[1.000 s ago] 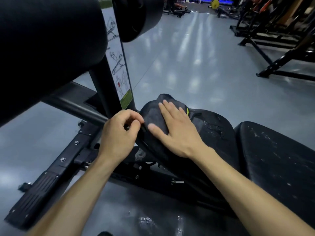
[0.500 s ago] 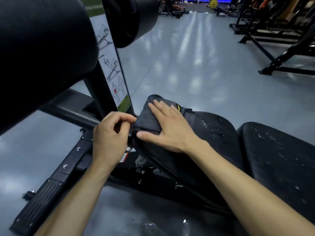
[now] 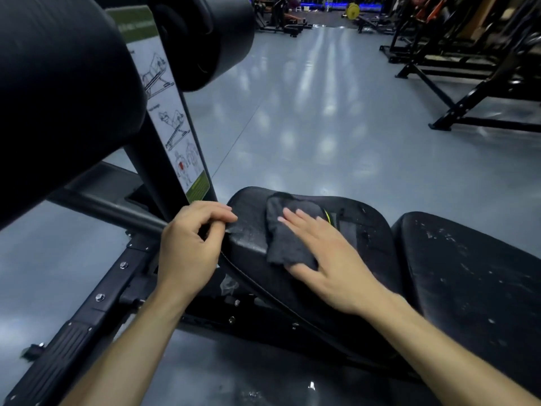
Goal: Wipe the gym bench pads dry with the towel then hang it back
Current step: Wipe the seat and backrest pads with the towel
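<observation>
On the black padded seat pad (image 3: 351,259), the flat-fingered right hand (image 3: 328,259) presses the dark grey towel (image 3: 281,232), the left hand (image 3: 187,244) curls at nine o'clock gripping nothing visible, while the droplet-speckled back pad (image 3: 468,273) at three o'clock remains unwiped and hanging undone.

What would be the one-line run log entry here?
phase: wiping | right hand: flat on towel | left hand: curled at seat pad edge
</observation>
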`<state>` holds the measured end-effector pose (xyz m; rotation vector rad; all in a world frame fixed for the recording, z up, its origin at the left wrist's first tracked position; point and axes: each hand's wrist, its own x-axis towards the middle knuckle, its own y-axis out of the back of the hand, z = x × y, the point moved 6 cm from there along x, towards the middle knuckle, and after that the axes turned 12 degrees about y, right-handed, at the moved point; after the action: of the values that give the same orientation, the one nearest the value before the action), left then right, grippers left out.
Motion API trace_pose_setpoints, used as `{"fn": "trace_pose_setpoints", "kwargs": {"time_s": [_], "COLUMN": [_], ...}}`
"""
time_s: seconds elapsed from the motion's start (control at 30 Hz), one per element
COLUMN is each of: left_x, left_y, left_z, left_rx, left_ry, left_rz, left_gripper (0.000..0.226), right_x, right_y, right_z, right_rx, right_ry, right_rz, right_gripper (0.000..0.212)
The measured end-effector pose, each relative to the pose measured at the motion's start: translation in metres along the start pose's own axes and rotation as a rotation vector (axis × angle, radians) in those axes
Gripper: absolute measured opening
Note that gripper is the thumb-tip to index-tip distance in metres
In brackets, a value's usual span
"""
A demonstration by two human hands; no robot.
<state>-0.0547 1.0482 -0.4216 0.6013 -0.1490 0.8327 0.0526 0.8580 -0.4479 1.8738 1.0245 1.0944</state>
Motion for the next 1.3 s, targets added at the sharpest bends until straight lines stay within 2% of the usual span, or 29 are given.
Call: {"fn": "trace_pose_setpoints", "kwargs": {"time_s": [0.1, 0.17, 0.3, 0.33, 0.4, 0.47, 0.6, 0.67, 0.73, 0.8, 0.97, 1.03, 1.1, 1.23, 1.3], "left_x": [0.002, 0.001, -0.006, -0.007, -0.008, -0.007, -0.006, -0.009, -0.012, -0.014, -0.009, -0.005, -0.005, -0.011, -0.012], "left_y": [-0.007, -0.011, -0.018, -0.019, -0.020, -0.021, -0.027, -0.033, -0.036, -0.037, -0.040, -0.039, -0.039, -0.037, -0.035], "left_z": [0.003, 0.007, 0.014, 0.014, 0.015, 0.014, 0.016, 0.021, 0.025, 0.028, 0.027, 0.025, 0.026, 0.030, 0.027], "left_rx": [-0.004, 0.007, 0.065, 0.082, 0.098, 0.103, 0.100, 0.101, 0.109, 0.125, 0.161, 0.162, 0.157, 0.159, 0.161], "left_ry": [-0.030, -0.037, -0.059, -0.060, -0.062, -0.054, -0.041, -0.057, -0.079, -0.092, -0.116, -0.100, -0.093, -0.110, -0.108], "left_rz": [-0.006, -0.021, -0.070, -0.083, -0.093, -0.102, -0.112, -0.131, -0.138, -0.134, -0.130, -0.124, -0.121, -0.133, -0.140], "left_gripper": [0.029, 0.027, 0.026, 0.025, 0.023, 0.022, 0.022, 0.023, 0.023, 0.023, 0.024, 0.024, 0.023, 0.023, 0.023], "right_x": [-0.019, 0.005, 0.048, 0.043, 0.012, -0.028, -0.048, -0.019, 0.010, 0.020, -0.050, -0.060, -0.041, 0.005, 0.006], "right_y": [0.008, 0.013, 0.017, 0.013, 0.008, 0.005, 0.013, 0.021, 0.024, 0.017, 0.005, 0.011, 0.020, 0.036, 0.030], "right_z": [0.012, 0.039, 0.082, 0.075, 0.041, 0.005, 0.013, 0.048, 0.081, 0.087, -0.001, 0.007, 0.042, 0.116, 0.111], "right_rx": [-0.014, -0.018, -0.112, -0.134, -0.110, -0.094, -0.024, -0.052, -0.109, -0.184, -0.102, -0.062, -0.056, -0.112, -0.157], "right_ry": [-0.007, -0.071, -0.308, -0.296, -0.201, -0.078, -0.053, -0.139, -0.302, -0.357, -0.011, 0.022, -0.059, -0.418, -0.415], "right_rz": [-0.022, -0.007, 0.029, 0.030, 0.021, 0.015, -0.045, -0.007, 0.011, 0.015, -0.039, -0.070, -0.052, 0.052, 0.052], "right_gripper": [0.078, 0.074, 0.035, 0.039, 0.068, 0.078, 0.077, 0.075, 0.072, 0.073, 0.080, 0.079, 0.079, 0.068, 0.068]}}
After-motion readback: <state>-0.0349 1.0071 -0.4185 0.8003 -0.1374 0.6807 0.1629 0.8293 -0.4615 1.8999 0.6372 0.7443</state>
